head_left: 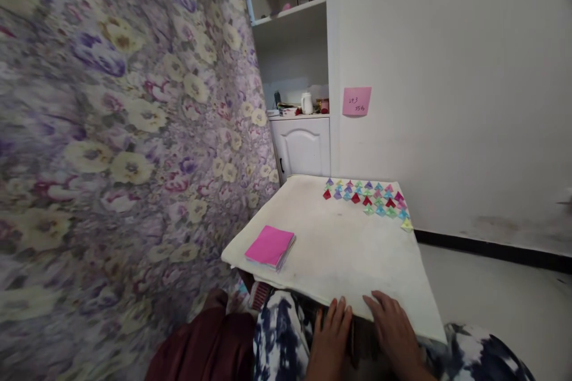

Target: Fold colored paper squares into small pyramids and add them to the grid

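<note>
My left hand (331,336) rests at the near edge of the cream-covered table (322,250), fingers stretched out and holding nothing. To its right, my right hand (395,327) lies on the same edge with its fingers extended over the cloth, also with nothing in it. A stack of square paper (270,246), bright pink on top, lies near the table's left front. Several small folded paper pieces (367,200) in many colours stand in rows at the far right corner, with a yellow piece (406,224) closest to me in that group.
A floral curtain (134,161) hangs along the left side. Behind the table are a white cabinet (304,146) with shelves and a wall bearing a pink note (356,101). Dark red fabric (210,339) lies at the lower left, beside my patterned trousers (282,333).
</note>
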The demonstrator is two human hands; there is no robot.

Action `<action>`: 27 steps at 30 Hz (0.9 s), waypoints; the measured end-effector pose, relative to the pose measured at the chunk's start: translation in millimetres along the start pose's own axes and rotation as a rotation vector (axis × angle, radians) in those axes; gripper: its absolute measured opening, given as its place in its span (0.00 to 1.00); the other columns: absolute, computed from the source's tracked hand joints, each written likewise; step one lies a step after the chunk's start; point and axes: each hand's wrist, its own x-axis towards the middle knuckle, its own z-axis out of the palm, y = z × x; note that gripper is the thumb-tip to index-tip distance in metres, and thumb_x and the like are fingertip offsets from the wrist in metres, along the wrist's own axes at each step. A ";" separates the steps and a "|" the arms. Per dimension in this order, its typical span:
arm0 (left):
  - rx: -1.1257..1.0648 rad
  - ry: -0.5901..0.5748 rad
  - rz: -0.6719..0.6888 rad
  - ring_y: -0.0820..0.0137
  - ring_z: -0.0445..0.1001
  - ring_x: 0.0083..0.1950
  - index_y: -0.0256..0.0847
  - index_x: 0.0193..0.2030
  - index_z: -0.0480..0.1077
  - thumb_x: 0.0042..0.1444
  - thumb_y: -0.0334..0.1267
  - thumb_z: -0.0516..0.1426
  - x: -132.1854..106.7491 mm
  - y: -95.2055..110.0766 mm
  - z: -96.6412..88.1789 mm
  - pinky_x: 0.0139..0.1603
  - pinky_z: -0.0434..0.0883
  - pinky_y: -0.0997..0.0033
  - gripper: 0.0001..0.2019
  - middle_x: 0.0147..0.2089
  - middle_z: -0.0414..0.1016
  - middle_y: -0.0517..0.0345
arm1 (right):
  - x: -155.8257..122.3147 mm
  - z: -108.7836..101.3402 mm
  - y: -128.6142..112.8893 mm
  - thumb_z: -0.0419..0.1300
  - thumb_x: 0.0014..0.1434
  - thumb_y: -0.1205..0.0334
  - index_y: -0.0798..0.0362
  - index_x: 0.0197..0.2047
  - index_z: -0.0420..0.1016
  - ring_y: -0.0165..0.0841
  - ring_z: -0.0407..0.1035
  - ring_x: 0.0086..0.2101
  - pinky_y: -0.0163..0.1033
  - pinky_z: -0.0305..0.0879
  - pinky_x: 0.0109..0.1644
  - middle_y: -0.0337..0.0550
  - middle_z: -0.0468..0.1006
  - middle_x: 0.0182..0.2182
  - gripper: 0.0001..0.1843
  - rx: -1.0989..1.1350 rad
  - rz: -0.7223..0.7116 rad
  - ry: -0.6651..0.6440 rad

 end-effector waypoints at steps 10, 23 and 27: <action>-0.166 -0.036 0.011 0.62 0.39 0.70 0.43 0.66 0.47 0.43 0.20 0.46 -16.8 5.1 -19.3 0.65 0.48 0.49 0.40 0.71 0.40 0.58 | -29.3 -7.1 -12.3 0.47 0.56 0.71 0.43 0.62 0.57 0.40 0.59 0.55 0.50 0.53 0.57 0.44 0.61 0.58 0.30 -0.067 -0.047 0.020; -0.493 0.185 0.077 0.67 0.71 0.42 0.41 0.41 0.70 0.46 0.19 0.46 -78.9 -20.4 -22.4 0.43 0.68 0.70 0.20 0.39 0.73 0.52 | -35.7 -1.3 -19.9 0.47 0.56 0.71 0.38 0.66 0.41 0.42 0.60 0.55 0.52 0.52 0.58 0.42 0.61 0.59 0.38 -0.053 -0.007 0.051; -0.541 0.185 0.038 0.69 0.70 0.38 0.42 0.35 0.70 0.43 0.19 0.47 -87.2 -15.1 -27.5 0.40 0.66 0.74 0.19 0.35 0.73 0.56 | -37.5 -1.3 -21.4 0.47 0.56 0.71 0.38 0.66 0.41 0.42 0.59 0.55 0.53 0.51 0.58 0.43 0.60 0.59 0.37 -0.045 0.006 0.040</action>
